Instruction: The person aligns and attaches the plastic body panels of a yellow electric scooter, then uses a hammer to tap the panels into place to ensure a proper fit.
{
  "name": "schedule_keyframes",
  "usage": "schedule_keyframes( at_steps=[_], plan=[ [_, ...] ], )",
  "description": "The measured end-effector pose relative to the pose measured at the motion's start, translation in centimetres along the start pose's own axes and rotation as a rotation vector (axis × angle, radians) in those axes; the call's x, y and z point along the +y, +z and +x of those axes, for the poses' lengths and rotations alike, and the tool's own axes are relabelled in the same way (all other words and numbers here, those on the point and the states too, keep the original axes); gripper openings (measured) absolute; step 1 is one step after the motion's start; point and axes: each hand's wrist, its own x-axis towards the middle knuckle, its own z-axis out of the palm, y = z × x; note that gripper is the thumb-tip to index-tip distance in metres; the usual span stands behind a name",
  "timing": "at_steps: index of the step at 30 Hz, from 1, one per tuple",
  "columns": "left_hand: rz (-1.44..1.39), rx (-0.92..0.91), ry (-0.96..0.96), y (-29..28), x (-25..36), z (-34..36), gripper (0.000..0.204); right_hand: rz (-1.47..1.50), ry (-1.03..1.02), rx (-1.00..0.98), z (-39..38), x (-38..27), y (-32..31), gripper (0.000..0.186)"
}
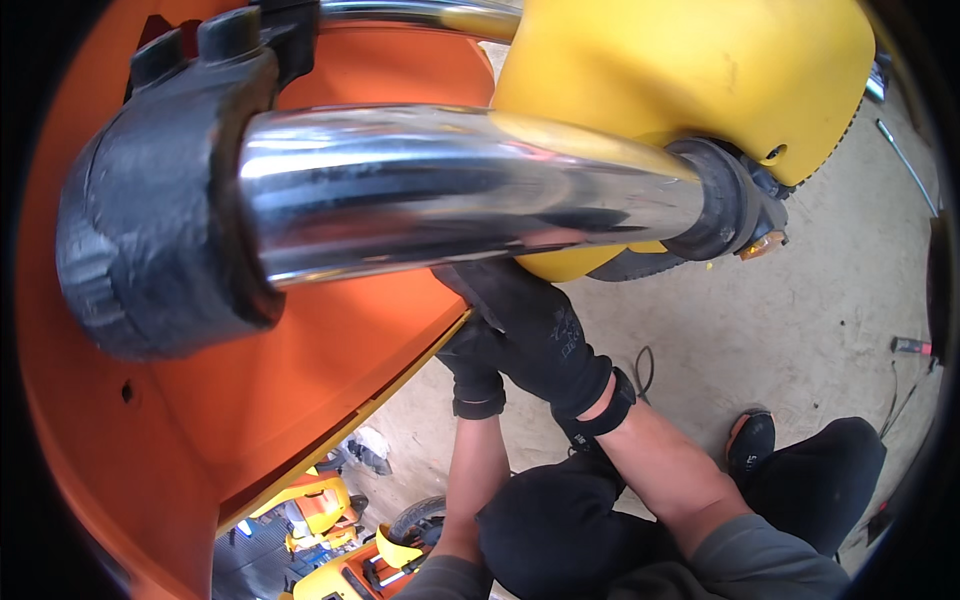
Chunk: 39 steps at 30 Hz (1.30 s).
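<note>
A polished chrome tube [450,195] crosses close in front of me, from a black clamp with bolts [170,210] to a black collar [715,200] beside a yellow fender [680,70]. Below it slopes an orange panel [330,350] with a yellowish edge. My right hand [545,340], in a black glove, is at this edge under the tube, its fingers bent inward and their tips out of sight. Against its underside is my left hand [470,365], also gloved in black; the panel and my right hand cover its fingers. What either hand grips is hidden.
An orange reflector [765,246] sits by the collar, near a dark tyre. My dark-trousered knees [550,530] are bent below. On the concrete floor [780,330] lie a long metal rod [908,165] and a red-and-black handle [910,346]. Yellow-and-orange vehicles [330,505] stand lower left.
</note>
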Motion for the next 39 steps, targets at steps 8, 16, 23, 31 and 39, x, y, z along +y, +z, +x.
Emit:
schedule_keyframes(
  at_steps=[8,16,23,31,39],
  plan=[
    [-0.203,0.183,0.071,-2.4,6.4,0.6,0.023,0.054,0.099,-0.071,-0.1,1.0,-1.0,0.050],
    [-0.098,0.351,-0.033,-1.3,7.3,0.7,0.052,0.126,0.122,-0.084,-0.3,0.6,-0.6,0.053],
    [-0.468,0.370,-0.194,-0.7,7.1,1.8,0.015,-0.100,0.126,-0.125,-1.7,-2.2,-4.1,0.048],
    [-0.285,0.467,-0.161,-0.4,6.1,1.7,0.034,-0.239,0.688,-0.793,-1.2,-2.4,-25.6,0.012],
    [-0.203,0.361,-0.129,0.2,7.7,1.5,0.039,-0.935,1.314,0.716,-17.8,3.6,-63.3,0.022]
  ],
)
